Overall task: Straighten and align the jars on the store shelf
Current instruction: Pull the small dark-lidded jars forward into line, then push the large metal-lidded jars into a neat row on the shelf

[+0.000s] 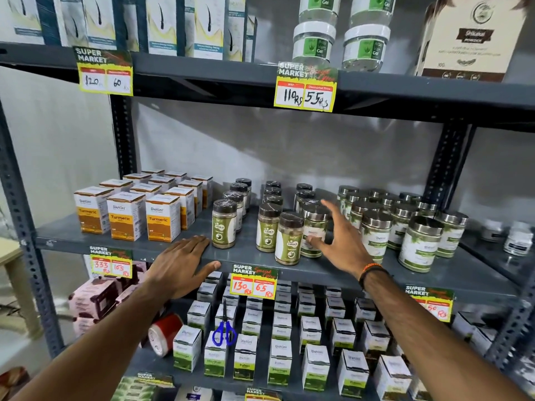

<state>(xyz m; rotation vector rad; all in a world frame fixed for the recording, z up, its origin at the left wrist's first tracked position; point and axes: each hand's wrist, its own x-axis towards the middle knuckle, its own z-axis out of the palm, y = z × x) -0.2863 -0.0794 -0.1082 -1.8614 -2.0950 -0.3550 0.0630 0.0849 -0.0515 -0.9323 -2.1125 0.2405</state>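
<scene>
- Your left hand (pixel 185 264) lies flat and open on the front edge of the grey metal middle shelf (pixel 246 260), fingers spread, holding nothing.
- Your right hand (pixel 341 241) is open wide, palm towards a steel-lidded glass jar with a green-and-white label (pixel 314 231); the thumb touches its front, yet nothing is gripped. An orange-and-black wristband (pixel 372 272) sits on that wrist.
- The task's jars stand mid-shelf: about twelve slim brown-capped plastic spice jars (pixel 267 230) in three uneven rows, with one (pixel 289 238) pushed forward out of line.
- To the right, roughly a dozen steel-lidded jars (pixel 421 243) crowd loosely; those at the back are too hidden to count.
- To the left, about twelve white-and-orange turmeric cartons (pixel 126 215) sit in three tidy rows.
- Five yellow-edged price tags (pixel 305 89) hang from the shelf edges.
- Below, small white-and-green boxes (pixel 279 361) fill the lower shelf, with one pair of blue-handled scissors (pixel 224 332) on top.
- Behind the rack is a pale grey wall (pixel 289 146).
</scene>
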